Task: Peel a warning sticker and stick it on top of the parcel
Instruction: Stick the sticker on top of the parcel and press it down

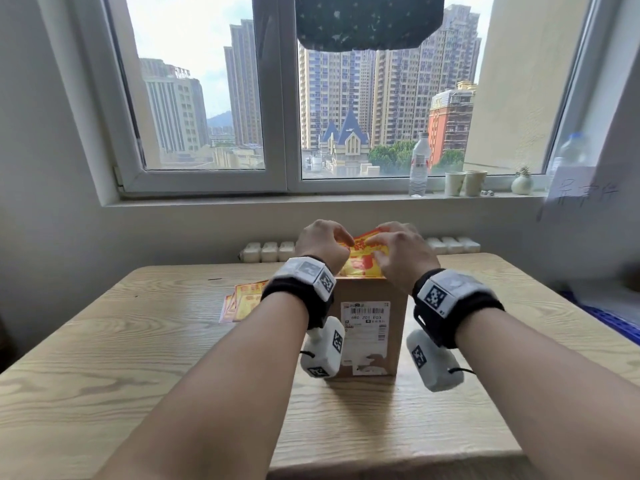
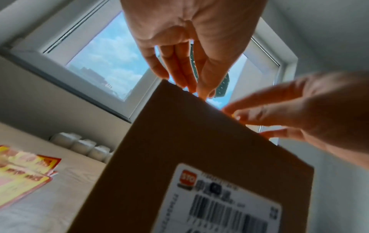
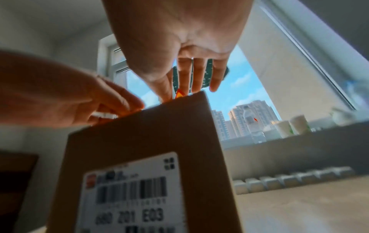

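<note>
parcel (image 1: 367,327) mid-table (image 1: 138,358), sticker (image 1: 363,261) seemingly atop, spare stickers (image 1: 242,301) left

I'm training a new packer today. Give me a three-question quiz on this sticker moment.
1. True or false: the yellow-red warning sticker lies on top of the parcel.
2. Which hands touch the sticker? A left hand only; B right hand only; C both.
3. Fill in: the spare stickers lie on the table to the parcel's ____.

Key: 1 true; 2 C; 3 left.
</note>
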